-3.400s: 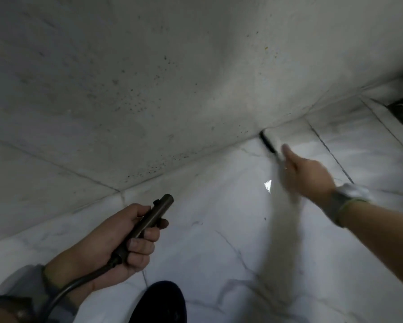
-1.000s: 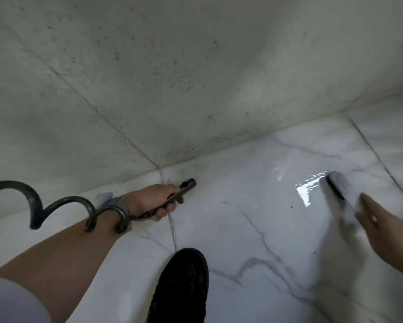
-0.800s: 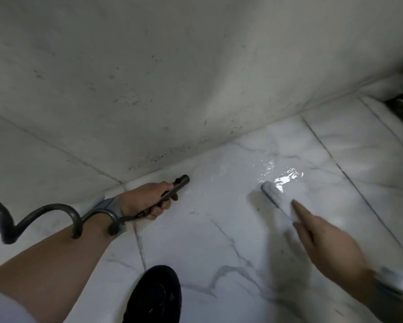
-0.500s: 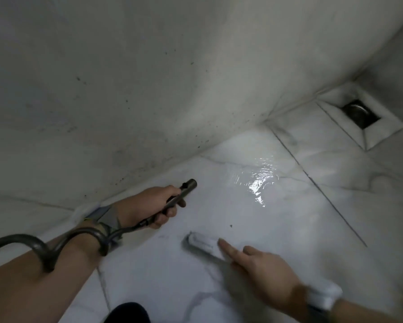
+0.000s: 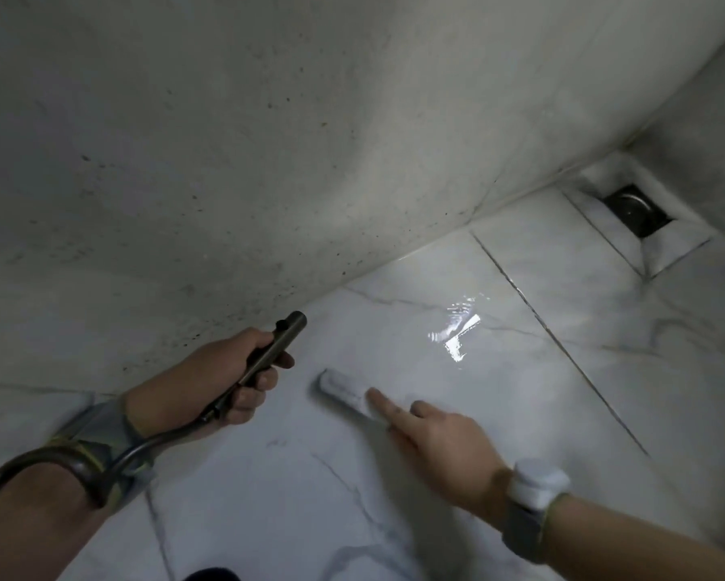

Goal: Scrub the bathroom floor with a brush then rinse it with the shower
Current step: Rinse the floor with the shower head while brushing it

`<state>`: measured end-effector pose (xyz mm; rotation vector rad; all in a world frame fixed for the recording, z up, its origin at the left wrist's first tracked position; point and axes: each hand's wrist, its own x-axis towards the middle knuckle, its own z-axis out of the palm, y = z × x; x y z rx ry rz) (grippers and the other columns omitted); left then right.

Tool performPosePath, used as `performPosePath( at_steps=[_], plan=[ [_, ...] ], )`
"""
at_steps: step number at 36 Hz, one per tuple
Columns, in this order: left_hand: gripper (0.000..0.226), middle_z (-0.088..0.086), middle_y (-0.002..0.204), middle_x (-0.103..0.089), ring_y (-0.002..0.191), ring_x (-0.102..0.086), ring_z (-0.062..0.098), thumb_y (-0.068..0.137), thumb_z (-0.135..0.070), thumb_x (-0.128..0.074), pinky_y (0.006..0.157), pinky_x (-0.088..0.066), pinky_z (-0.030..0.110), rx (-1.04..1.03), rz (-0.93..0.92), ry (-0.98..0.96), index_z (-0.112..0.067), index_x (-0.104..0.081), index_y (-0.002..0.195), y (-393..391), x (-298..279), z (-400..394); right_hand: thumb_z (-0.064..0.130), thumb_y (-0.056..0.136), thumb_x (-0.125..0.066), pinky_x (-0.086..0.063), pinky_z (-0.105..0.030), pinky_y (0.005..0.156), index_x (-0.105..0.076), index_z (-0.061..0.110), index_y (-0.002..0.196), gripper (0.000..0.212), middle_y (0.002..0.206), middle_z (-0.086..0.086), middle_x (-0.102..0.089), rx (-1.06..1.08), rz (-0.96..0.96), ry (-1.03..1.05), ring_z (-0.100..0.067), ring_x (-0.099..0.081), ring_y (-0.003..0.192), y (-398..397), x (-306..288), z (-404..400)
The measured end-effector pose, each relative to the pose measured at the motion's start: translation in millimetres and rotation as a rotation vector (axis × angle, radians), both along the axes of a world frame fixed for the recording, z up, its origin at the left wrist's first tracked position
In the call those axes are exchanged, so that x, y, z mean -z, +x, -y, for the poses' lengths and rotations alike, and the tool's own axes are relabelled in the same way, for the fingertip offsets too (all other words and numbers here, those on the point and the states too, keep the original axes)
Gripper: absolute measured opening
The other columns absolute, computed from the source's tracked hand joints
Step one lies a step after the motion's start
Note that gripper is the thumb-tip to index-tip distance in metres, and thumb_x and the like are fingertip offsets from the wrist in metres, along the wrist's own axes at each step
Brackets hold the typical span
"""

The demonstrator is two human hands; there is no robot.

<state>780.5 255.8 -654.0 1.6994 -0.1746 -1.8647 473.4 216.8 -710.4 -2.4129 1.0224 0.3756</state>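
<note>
The left hand (image 5: pixel 226 379) is gripping a dark shower wand (image 5: pixel 268 356), fingers curled round it. The right hand (image 5: pixel 440 446) is holding a white brush (image 5: pixel 344 390) against the wet marble floor (image 5: pixel 520 392), index finger lying straight along it.

A speckled grey wall (image 5: pixel 268 140) was met by a white marble-veined tiled floor (image 5: pixel 603 392), wet glare (image 5: pixel 457 333) was seen at its centre, and a recessed drain (image 5: pixel 635 209) was set at two o'clock.
</note>
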Motion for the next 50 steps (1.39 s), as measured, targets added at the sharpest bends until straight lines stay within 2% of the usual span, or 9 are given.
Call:
performPosePath(
  at_steps=[6, 9, 13, 17, 21, 25, 33, 45, 50],
  plan=[
    [0.044, 0.002, 0.064, -0.040, 0.038, -0.026, 0.012, 0.105, -0.039, -0.045, 0.040, -0.021, 0.021, 0.033, 0.002, 0.031, 0.000, -0.059, 0.119, 6.0, -2.1, -13.0, 0.042, 0.106, -0.034, -0.047, -0.043, 0.083, -0.034, 0.038, 0.154, 0.048, 0.116, -0.021, -0.068, 0.613, -0.023, -0.199, -0.043, -0.064, 0.100, -68.2, 10.6, 131.4],
    [0.045, 0.002, 0.064, -0.039, 0.038, -0.026, 0.011, 0.105, -0.040, -0.045, 0.040, -0.020, 0.020, 0.020, 0.009, 0.029, 0.000, -0.059, 0.120, 10.7, -5.8, -14.8, 0.035, 0.103, -0.035, -0.043, -0.043, 0.075, -0.051, 0.017, 0.116, 0.028, 0.108, -0.030, -0.065, 0.868, 0.012, -0.303, -0.045, -0.057, 0.086, -78.3, -13.9, 182.0],
    [0.040, 0.002, 0.064, -0.039, 0.038, -0.027, 0.011, 0.104, -0.038, -0.047, 0.039, -0.021, 0.019, -0.017, -0.013, 0.010, -0.002, -0.060, 0.116, 14.9, -12.1, -12.3, 0.037, 0.105, -0.043, -0.048, -0.043, 0.080, -0.035, 0.035, 0.155, 0.051, 0.112, -0.018, -0.069, 0.586, 0.171, -0.238, -0.041, -0.064, 0.101, -13.7, -9.0, 113.7],
    [0.040, 0.002, 0.064, -0.040, 0.037, -0.028, 0.010, 0.103, -0.038, -0.047, 0.037, -0.023, 0.018, -0.052, -0.043, -0.007, -0.002, -0.061, 0.114, 14.7, -13.7, -11.5, 0.051, 0.103, -0.024, -0.048, -0.039, 0.082, 0.002, 0.054, 0.152, 0.056, 0.111, -0.003, -0.059, 0.079, 0.178, 0.042, -0.033, -0.062, 0.100, 48.7, -0.4, -13.2],
    [0.038, 0.002, 0.064, -0.038, 0.036, -0.027, 0.010, 0.103, -0.038, -0.046, 0.038, -0.021, 0.019, -0.063, -0.067, -0.010, -0.003, -0.059, 0.114, 12.9, -12.2, -15.1, 0.040, 0.101, -0.044, -0.045, -0.031, 0.057, -0.006, 0.053, 0.153, 0.066, 0.098, -0.003, -0.056, -0.263, 0.144, 0.107, -0.034, -0.065, 0.072, 68.9, 4.9, -72.5],
    [0.040, 0.002, 0.065, -0.039, 0.038, -0.028, 0.011, 0.103, -0.037, -0.047, 0.038, -0.023, 0.020, -0.063, -0.067, 0.003, -0.002, -0.060, 0.116, 17.0, -8.7, -25.1, 0.045, 0.105, -0.026, -0.046, -0.037, 0.084, 0.007, 0.063, 0.149, 0.058, 0.113, -0.007, -0.058, -0.066, 0.087, 0.147, -0.033, -0.061, 0.102, 41.0, 6.4, -3.8],
    [0.047, 0.003, 0.065, -0.037, 0.036, -0.025, 0.011, 0.104, -0.038, -0.045, 0.039, -0.021, 0.019, -0.060, -0.024, 0.032, 0.003, -0.058, 0.122, 34.9, -10.1, -47.1, 0.035, 0.103, -0.040, -0.043, -0.040, 0.076, -0.053, 0.022, 0.124, 0.028, 0.109, -0.020, -0.067, 0.821, 0.125, -0.217, -0.043, -0.059, 0.093, -27.1, 0.6, 170.6],
    [0.041, 0.004, 0.062, -0.041, 0.035, -0.028, 0.012, 0.103, -0.036, -0.047, 0.038, -0.023, 0.018, -0.151, -0.059, 0.022, 0.001, -0.062, 0.115, 39.7, -6.3, -44.3, 0.052, 0.101, -0.024, -0.050, -0.037, 0.071, -0.011, 0.053, 0.153, 0.054, 0.096, 0.002, -0.058, -0.125, 0.154, 0.068, -0.028, -0.062, 0.087, 99.7, 8.4, -8.3],
    [0.045, 0.003, 0.063, -0.042, 0.036, -0.029, 0.011, 0.102, -0.041, -0.048, 0.038, -0.023, 0.017, -0.090, -0.074, 0.098, -0.001, -0.064, 0.114, 42.4, 3.5, -52.2, 0.056, 0.099, -0.023, -0.051, -0.036, 0.080, -0.013, 0.056, 0.153, 0.055, 0.112, 0.001, -0.068, 0.117, 0.056, -0.089, -0.026, -0.065, 0.105, 57.4, 16.0, 87.9]
  ],
)
